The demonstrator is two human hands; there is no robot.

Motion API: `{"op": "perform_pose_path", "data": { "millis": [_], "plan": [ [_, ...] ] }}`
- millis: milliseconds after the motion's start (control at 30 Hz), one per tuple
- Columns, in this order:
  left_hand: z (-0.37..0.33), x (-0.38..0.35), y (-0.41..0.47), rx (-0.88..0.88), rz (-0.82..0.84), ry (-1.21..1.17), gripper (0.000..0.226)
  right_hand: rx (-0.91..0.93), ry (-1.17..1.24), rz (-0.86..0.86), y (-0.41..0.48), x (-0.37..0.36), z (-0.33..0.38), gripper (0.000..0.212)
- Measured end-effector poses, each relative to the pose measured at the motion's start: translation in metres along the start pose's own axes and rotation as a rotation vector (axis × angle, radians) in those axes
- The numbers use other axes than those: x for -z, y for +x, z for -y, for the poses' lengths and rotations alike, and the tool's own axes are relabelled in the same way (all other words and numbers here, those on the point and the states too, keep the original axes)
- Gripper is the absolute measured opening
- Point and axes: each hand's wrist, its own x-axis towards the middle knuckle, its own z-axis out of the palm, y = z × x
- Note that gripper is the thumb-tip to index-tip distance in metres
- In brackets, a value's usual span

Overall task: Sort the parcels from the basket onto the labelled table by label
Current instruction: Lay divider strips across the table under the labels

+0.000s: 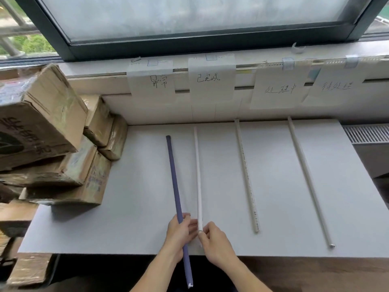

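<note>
Several taped cardboard parcels (63, 157) are stacked at the left end of the grey table (136, 228). My left hand (179, 230) grips a long purple rod (173, 175) that runs from the table's middle out past its front edge. My right hand (216, 243) pinches the near end of a white rod (197, 175) lying just right of the purple one. Four handwritten paper labels hang on the wall behind the table; the leftmost label (159, 81) is above the two rods.
Two more pale rods (246, 175) (307, 178) lie front to back on the table's right half. More cardboard boxes (19, 216) sit below the table's left edge. A radiator grille (366, 133) is at the far right, and a window sill runs along the back.
</note>
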Motion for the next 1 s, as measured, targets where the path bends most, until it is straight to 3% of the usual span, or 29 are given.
{"op": "perform_pose_path", "data": {
  "millis": [333, 800, 1000],
  "plan": [
    [-0.007, 0.049, 0.006, -0.049, -0.014, 0.139, 0.014, 0.017, -0.223, -0.004, 0.011, -0.016, 0.026, 0.019],
    [-0.017, 0.141, 0.04, -0.088, 0.111, 0.366, 0.012, -0.185, -0.288, -0.124, 0.022, -0.057, 0.072, 0.02],
    [-0.018, 0.152, 0.041, -0.083, 0.145, 0.371, 0.012, -0.19, -0.322, -0.158, 0.026, -0.06, 0.079, 0.016]
  ]
}}
